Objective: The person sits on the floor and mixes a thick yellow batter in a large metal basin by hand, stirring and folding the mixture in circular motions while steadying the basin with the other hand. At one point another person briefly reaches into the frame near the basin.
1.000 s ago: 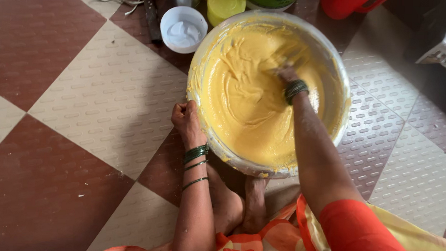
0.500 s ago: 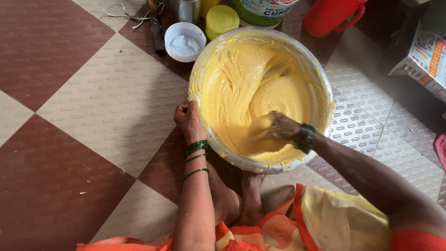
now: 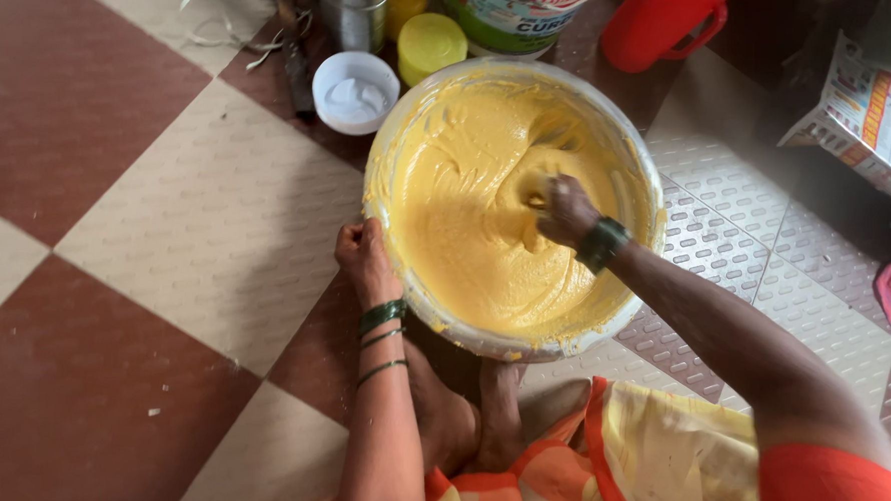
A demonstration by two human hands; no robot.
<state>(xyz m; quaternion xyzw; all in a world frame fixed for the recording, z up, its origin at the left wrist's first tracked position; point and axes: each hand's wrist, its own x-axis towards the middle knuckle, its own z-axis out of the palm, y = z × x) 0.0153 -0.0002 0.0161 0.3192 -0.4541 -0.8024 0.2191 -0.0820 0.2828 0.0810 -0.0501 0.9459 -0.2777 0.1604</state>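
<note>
1. You're mid-mix: your right hand (image 3: 566,208) is down in the yellow batter (image 3: 487,222), stirring it bare-handed inside the big bowl (image 3: 389,178)
2. That hand is curled in on itself, fingers bunched and pressed together, their tips sunk in the batter near the middle; whether they're pinching anything under the surface, I cannot tell
3. Your right forearm comes in from the lower right, crossing over the bowl's near rim, wrist bent down, a dark green bangle sitting just above the batter
4. Your left hand (image 3: 365,260) is on the bowl's outer left rim, fingers closed around the edge, steadying it; green bangles sit lower on that wrist
5. The bowl stands on the tiled floor (image 3: 166,218) right in front of your feet (image 3: 468,412), which tuck just under its near side
6. The batter looks smooth and thick, smeared high up the walls all round, so I judge the mixing well along
7. Next move, as I read it, calls for a firm hold from your left hand while the right sweeps the wall smears back into the middle
8. Behind the bowl: a small white lid (image 3: 355,93), a yellow cap (image 3: 432,42), a steel tin (image 3: 352,6), a red jug (image 3: 661,24)
</note>
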